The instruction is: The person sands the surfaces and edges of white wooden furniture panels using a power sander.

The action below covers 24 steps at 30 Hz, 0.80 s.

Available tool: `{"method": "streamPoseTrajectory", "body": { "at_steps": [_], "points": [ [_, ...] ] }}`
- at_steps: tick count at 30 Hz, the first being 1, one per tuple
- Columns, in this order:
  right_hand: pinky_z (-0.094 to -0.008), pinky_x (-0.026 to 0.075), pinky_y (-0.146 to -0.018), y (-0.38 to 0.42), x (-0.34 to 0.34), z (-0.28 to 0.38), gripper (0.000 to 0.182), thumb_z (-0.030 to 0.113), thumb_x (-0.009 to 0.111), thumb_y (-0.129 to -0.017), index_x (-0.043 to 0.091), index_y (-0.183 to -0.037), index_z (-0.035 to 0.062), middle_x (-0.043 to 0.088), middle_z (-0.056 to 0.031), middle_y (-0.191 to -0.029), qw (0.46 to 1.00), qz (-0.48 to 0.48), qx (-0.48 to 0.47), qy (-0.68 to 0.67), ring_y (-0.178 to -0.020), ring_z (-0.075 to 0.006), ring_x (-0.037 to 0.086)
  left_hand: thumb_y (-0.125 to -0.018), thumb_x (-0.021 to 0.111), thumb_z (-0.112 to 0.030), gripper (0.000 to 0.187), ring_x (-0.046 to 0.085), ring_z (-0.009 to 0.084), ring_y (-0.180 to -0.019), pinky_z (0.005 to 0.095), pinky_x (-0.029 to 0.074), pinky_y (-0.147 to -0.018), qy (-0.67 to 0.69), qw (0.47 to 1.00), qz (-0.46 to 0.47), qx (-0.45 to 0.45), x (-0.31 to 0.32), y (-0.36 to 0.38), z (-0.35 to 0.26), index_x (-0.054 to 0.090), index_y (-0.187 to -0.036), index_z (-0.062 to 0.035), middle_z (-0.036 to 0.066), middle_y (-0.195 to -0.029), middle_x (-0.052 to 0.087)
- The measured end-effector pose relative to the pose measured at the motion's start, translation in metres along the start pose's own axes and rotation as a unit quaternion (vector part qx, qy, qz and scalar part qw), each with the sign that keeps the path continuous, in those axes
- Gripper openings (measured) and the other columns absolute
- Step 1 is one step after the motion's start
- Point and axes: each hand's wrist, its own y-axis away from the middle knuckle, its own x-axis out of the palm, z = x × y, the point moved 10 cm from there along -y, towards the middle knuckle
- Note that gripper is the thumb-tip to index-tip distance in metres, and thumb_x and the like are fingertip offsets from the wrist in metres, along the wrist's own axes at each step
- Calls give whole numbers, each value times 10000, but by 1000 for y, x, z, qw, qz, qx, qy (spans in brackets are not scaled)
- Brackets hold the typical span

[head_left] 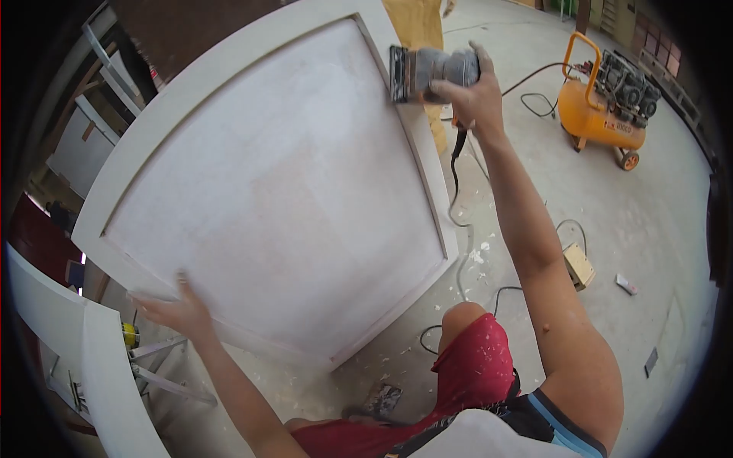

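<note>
At the panel's far right edge, the right hand (469, 91) is wrapping its fingers around a sander (429, 72), pressing its pad against the white panel (275, 183). Near the lower left frame, the left hand (179, 311) is lying spread and flat on the panel, steadying it. Beyond, on the concrete floor (641, 221), an orange compressor (603, 107) is standing beside trailing cords (458, 221).

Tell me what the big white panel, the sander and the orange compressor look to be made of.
Panel: probably wood or board under matt white primer; chalky, patchy surface, raised frame, white dust on the floor below. Sander, gripped by the right hand: grey body, likely plastic, dust-coated. Compressor: glossy orange painted tank, most likely metal, with dark motor parts on top. Left hand rests flat on the panel's lower edge.
</note>
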Motion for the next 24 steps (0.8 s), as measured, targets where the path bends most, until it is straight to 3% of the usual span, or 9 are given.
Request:
{"method": "streamPoseTrajectory", "body": {
  "at_steps": [2, 3, 5, 8, 9, 15, 20, 22, 24],
  "points": [
    [-347, 515, -879, -34, 5, 31, 916, 289, 830, -592, 431, -1368, 10, 632, -180, -1089, 996, -17, -65, 65, -975, -260, 645, -917, 642, -404, 722, 470, 389, -1247, 454, 411, -1000, 186, 961, 72, -190, 23, -12, 51, 381, -1386, 79, 270, -1392, 426],
    [-347, 515, -879, -48, 8, 48, 916, 289, 830, -592, 431, -1368, 10, 632, -180, -1089, 995, -15, -71, 62, -975, -260, 645, -917, 642, -404, 722, 470, 389, -1247, 454, 411, -1000, 185, 961, 67, -196, 23, -12, 62, 381, -1386, 79, 270, -1392, 426],
    [-424, 519, -876, -69, 15, 76, 840, 306, 801, -578, 494, -1329, 89, 576, -288, -1107, 997, 0, -72, 5, -992, -399, 624, -968, 576, -362, 613, 584, 291, -1103, 339, 466, -922, 263, 916, 194, -231, 53, 1, 79, 428, -1353, 91, 243, -1277, 547],
    [-363, 519, -863, -90, 14, 108, 882, 187, 854, -561, 439, -1319, 9, 643, -176, -1058, 999, -12, -31, -10, -962, -288, 642, -966, 579, -353, 572, 591, 262, -1074, 363, 468, -920, 304, 903, 152, -264, 66, 20, 100, 476, -1325, 80, 211, -1214, 596],
    [-356, 524, -852, -98, 17, 106, 876, 177, 852, -559, 457, -1331, 51, 654, -160, -1036, 1000, -22, -18, 5, -959, -268, 642, -966, 579, -353, 572, 591, 262, -1074, 363, 468, -920, 309, 901, 154, -264, 68, 20, 97, 476, -1325, 80, 211, -1214, 596],
    [-385, 526, -860, -90, 32, 148, 845, 159, 843, -568, 470, -1326, 130, 616, -176, -1103, 993, 11, -116, 15, -985, -295, 625, -947, 613, -280, 634, 520, 274, -1198, 365, 424, -1006, 420, 815, 194, -348, 76, 32, 101, 352, -1434, 30, 200, -1343, 502],
    [-422, 509, -892, -50, 51, 190, 848, 151, 845, -571, 461, -1327, 133, 563, -194, -1123, 987, 27, -143, 73, -1038, -336, 585, -770, 745, -59, 945, 370, 298, -1340, 390, 306, -1119, 511, 769, 266, -279, 88, 35, 93, 163, -1512, -2, 173, -1468, 348],
    [-436, 487, -927, -24, 64, 221, 872, 159, 852, -571, 441, -1339, 122, 549, -202, -1118, 952, 68, -279, 105, -1056, -354, 566, -740, 757, -48, 976, 367, 297, -1342, 390, 309, -1116, 507, 765, 276, -286, 89, 39, 93, 162, -1512, 0, 173, -1468, 345],
    [-434, 474, -948, -18, 67, 228, 900, 176, 862, -572, 421, -1355, 121, 553, -200, -1122, 950, 96, -284, 92, -1085, -352, 558, -710, 770, -37, 1007, 363, 297, -1344, 389, 313, -1114, 504, 761, 288, -289, 93, 43, 97, 161, -1511, 2, 173, -1467, 341]
  ]
}}
